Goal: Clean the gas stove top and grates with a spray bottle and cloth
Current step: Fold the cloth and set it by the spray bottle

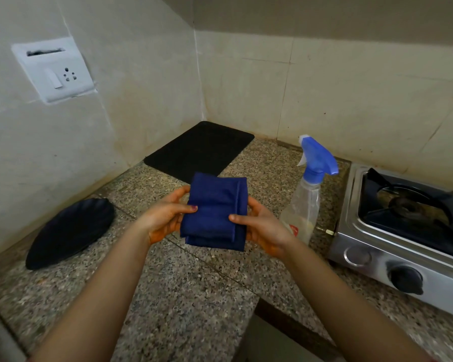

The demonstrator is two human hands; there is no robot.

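The person's 2 hands held a folded dark blue cloth (215, 212) up over the speckled granite countertop (183, 283). The left hand (165, 218) gripped the cloth's left edge, thumb pressed on top and fingers curled underneath. The right hand (264, 226) pinched the right edge likewise, thumb on the upper face.

Just right of the right hand, a clear spray bottle (307, 205) with a blue trigger head stood upright on the counter, close beside the steel gas stove (377, 262). A black grate (379, 178) sat over the burner, and a black knob (406, 279) showed on the stove's front.

A black mat (199, 150) lay in the far corner, a dark plate (71, 231) lay at the left, and a white switch socket (54, 70) was on the wall.
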